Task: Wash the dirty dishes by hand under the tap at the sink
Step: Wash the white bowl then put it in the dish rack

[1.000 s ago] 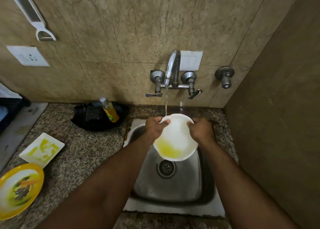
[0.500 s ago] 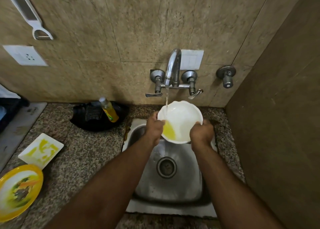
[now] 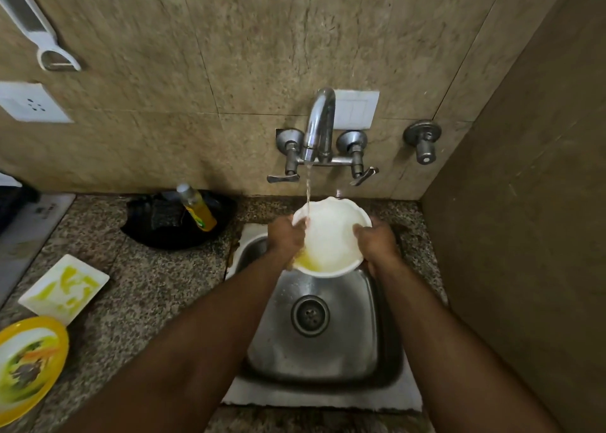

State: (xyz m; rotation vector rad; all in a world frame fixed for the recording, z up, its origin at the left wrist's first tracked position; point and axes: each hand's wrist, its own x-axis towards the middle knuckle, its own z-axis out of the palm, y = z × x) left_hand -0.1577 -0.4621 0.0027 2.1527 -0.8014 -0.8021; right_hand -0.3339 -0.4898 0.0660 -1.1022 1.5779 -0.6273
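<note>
Rinsing step in hand: white bowl [image 3: 331,235] held over the sink [image 3: 328,344], tilted toward the camera, thin stream from the tap [image 3: 319,127] landing at its left rim. Left hand [image 3: 287,235] closed on the left edge, thumb inside the bowl just beside the falling water; right hand [image 3: 373,242] closed on the right edge, fingers wrapped over the rim. Both grips pinching the bowl, neither spread. Yellow residue pooled with water at the low near side of the bowl, so far from clean by the look of it.

Next move, as a judgement: rubbing at the yellow patch with one hand while the other keeps the bowl steady, then tipping the dirty water out toward the drain [image 3: 310,314]. Wet rim likely slippery, so firm hold needed.

More work waiting on the granite surface [image 3: 157,288] to the left: square white plate [image 3: 64,290] smeared yellow, yellow plate [image 3: 28,363] with food scraps near it. Soap bottle [image 3: 196,208] lying on a black pan [image 3: 178,222] behind, well apart from the hands.
</note>
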